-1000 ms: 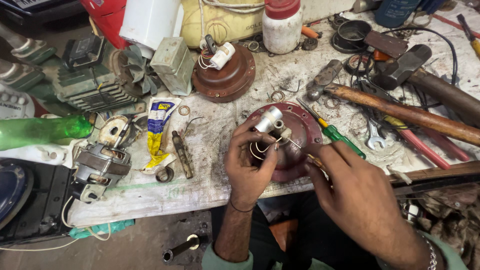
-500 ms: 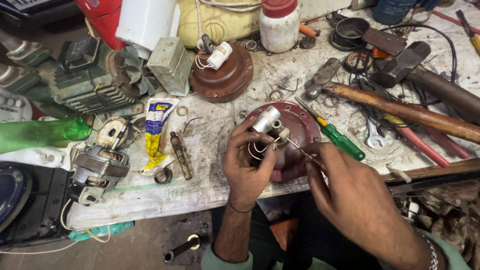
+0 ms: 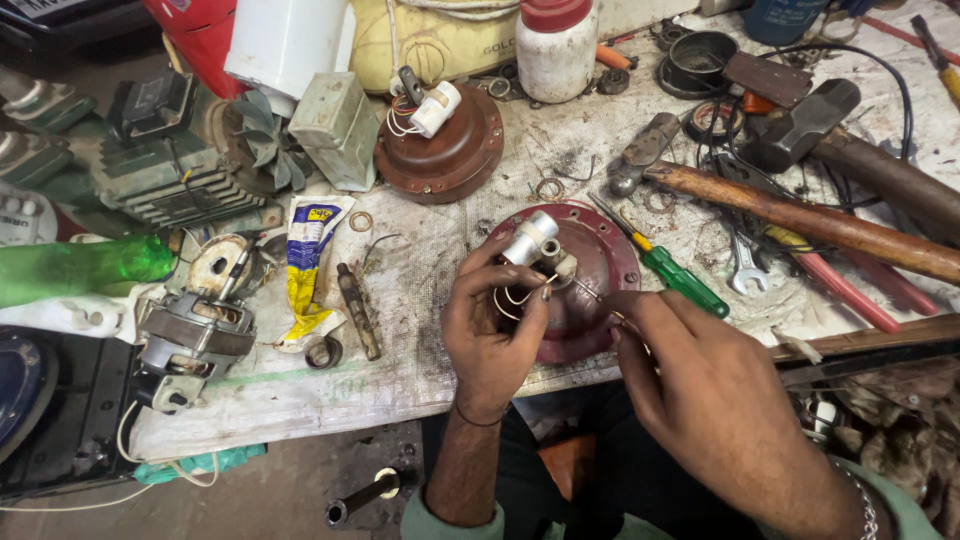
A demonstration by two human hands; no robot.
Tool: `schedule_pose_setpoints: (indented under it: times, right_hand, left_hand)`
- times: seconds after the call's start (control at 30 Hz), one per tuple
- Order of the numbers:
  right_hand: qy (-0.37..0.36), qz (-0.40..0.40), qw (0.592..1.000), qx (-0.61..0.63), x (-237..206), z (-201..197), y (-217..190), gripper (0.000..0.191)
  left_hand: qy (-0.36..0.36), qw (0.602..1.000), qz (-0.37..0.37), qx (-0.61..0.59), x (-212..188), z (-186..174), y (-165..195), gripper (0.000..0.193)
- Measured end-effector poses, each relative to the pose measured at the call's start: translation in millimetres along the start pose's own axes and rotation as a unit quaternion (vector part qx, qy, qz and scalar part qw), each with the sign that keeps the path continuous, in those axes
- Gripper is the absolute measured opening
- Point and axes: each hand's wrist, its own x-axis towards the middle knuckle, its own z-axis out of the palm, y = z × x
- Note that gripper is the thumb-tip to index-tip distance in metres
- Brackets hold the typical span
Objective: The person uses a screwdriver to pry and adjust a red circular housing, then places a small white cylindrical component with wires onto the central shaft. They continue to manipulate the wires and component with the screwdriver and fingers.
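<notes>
At a cluttered workbench, a person's right hand (image 3: 715, 385) pinches a thin wire or probe, its tip reaching toward the middle of a dark-red round motor cover (image 3: 590, 275) lying at the bench's near edge. The left hand (image 3: 490, 320) grips the white wires (image 3: 515, 298) looping from a small silver-white capacitor (image 3: 530, 238) standing on the cover, fingers closed round them. Just right of the cover: green-handled screwdriver (image 3: 680, 280), spanner, wooden-handled hammer (image 3: 800, 215). Left: glue sachet (image 3: 310, 260), small motor (image 3: 195, 335), green bottle (image 3: 80, 268). Farther back, a 2nd brown cover (image 3: 445, 155) w/ white part, red-lidded white jar (image 3: 555, 45).
</notes>
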Motion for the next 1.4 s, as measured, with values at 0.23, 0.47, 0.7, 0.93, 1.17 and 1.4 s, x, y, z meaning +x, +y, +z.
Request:
schedule_pose_setpoints:
  times: [0.23, 0.47, 0.7, 0.93, 1.17, 1.4]
  right_hand:
    - [-0.005, 0.009, 1.000, -0.012, 2.7, -1.2, -1.1, 0.031]
    - [-0.013, 0.036, 0.999, -0.038, -0.9, 2.4, 3.0, 0.027]
    - [0.009, -0.016, 1.000, 0.012, 0.1, 6.0, 5.1, 0.033]
    - [-0.047, 0.041, 0.997, -0.054, 2.0, 3.5, 2.3, 0.038]
    - [-0.048, 0.043, 0.998, -0.002, 7.2, -0.3, -3.1, 0.037]
    - [-0.051, 0.048, 0.998, -0.009, 8.5, -4.0, -5.5, 0.038]
  left_hand:
    - [0.001, 1.000, 0.021, 0.005, -3.8, -1.9, -5.4, 0.041]
    - [0.006, 1.000, -0.012, -0.019, -1.8, 0.2, -2.1, 0.040]
    - [-0.002, 1.000, 0.003, 0.013, 1.5, 0.1, 1.3, 0.041]
    - [0.000, 1.000, 0.012, 0.017, 1.5, 0.3, 1.4, 0.042]
    - [-0.002, 1.000, 0.016, 0.019, 1.4, 0.8, 0.2, 0.041]
    - [0.002, 1.000, 0.015, 0.026, 4.7, 2.0, 3.3, 0.040]
